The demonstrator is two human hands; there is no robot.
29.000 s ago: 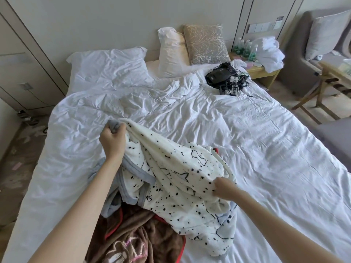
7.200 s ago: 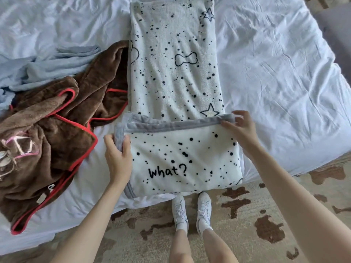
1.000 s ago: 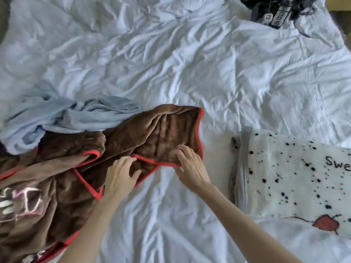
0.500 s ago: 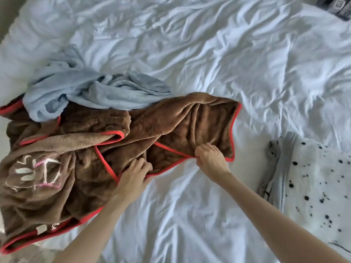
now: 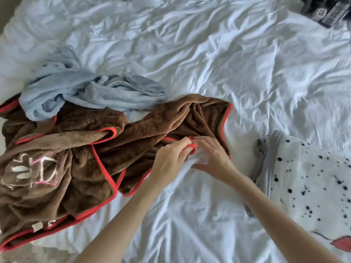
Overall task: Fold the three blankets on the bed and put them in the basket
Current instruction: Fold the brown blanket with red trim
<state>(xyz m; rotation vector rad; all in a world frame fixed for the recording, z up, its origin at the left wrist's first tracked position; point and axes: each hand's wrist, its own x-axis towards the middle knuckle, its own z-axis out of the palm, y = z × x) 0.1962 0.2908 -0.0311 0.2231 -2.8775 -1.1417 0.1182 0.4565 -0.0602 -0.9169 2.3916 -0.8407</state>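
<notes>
The left hand pinched the brown blanket by its red hem, at the left edge of the bed. The grip of the right hand was unclear. Pulling might drag off the blue blanket lying on it.

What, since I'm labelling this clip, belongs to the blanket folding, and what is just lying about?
Job: brown blanket, its red edge pinched by the left hand, right hand beside it; light blue blanket, crumpled; spotted white blanket, folded.
Lying about: dark devices at the far corner of the white duvet.
</notes>
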